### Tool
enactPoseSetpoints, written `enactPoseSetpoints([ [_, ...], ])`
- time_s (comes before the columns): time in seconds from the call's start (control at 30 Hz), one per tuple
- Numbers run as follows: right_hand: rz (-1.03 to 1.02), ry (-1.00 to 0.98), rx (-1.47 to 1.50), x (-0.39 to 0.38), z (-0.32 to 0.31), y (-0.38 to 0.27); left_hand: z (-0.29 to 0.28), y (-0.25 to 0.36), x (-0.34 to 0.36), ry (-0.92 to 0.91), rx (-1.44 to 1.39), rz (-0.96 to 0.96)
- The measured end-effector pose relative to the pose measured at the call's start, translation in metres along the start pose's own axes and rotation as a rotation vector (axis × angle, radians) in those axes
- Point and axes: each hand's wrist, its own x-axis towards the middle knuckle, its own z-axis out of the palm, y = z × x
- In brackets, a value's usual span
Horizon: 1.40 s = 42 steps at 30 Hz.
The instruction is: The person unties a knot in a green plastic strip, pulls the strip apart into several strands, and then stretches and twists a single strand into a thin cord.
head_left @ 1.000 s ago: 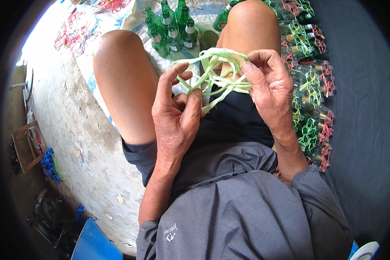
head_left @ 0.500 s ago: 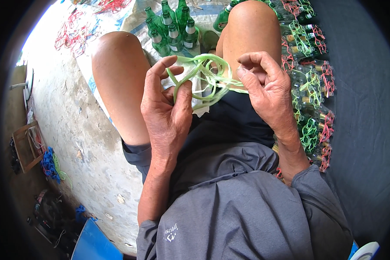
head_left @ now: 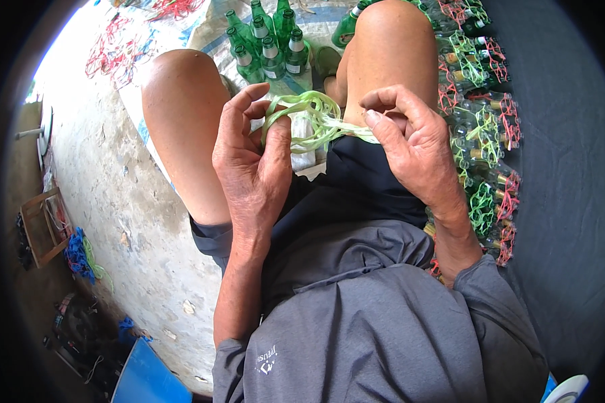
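Between my hands stretches a tangle of light green plastic twine, looped and knotted in several strands. My left hand is closed on its left end, with a loop hooked over the fingers and thumb. On the other side, my right hand pinches the gathered right end between thumb and curled fingertips. The twine hangs in the air above my lap, in front of my dark shorts.
Green glass bottles stand grouped on a pale sheet beyond my knees. Along my right lie rows of bottles wrapped in red and green netting. Red twine is scattered at the far left. Blue twine lies on the concrete floor.
The twine has been drawn tighter and flatter between my hands. My left hand has shifted slightly left, and my right hand has moved only a little.
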Motion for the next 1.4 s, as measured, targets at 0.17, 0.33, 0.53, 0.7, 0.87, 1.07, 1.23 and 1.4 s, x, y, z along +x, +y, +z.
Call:
enactPoseSetpoints([
  [0.17,0.104,-0.119,0.032,-0.009,0.008,-0.003,-0.001,-0.006,0.0,0.014,-0.025,0.05],
  [0.33,-0.052,-0.292,-0.097,-0.013,0.013,0.006,-0.006,-0.005,0.002,-0.025,-0.066,0.028],
  [0.53,-0.216,-0.249,-0.317,-0.005,0.012,0.001,-0.012,-0.004,0.001,-0.044,-0.066,0.025],
  [0.7,-0.252,-0.174,-0.319,0.009,0.016,0.005,-0.014,0.002,-0.002,-0.093,-0.141,0.01],
  [0.87,-0.274,-0.078,-0.278,0.023,0.021,0.011,-0.018,0.002,-0.003,-0.153,-0.089,0.102],
  [1.07,-0.351,-0.155,-0.286,0.03,0.021,0.02,-0.019,0.004,-0.004,-0.231,-0.094,0.074],
  [1.23,-0.268,-0.191,-0.26,0.027,0.022,0.017,-0.021,0.002,-0.005,-0.236,-0.069,0.092],
  [1.4,-0.145,-0.136,-0.141,0.026,0.018,0.016,-0.018,0.001,-0.008,-0.24,-0.127,0.001],
])
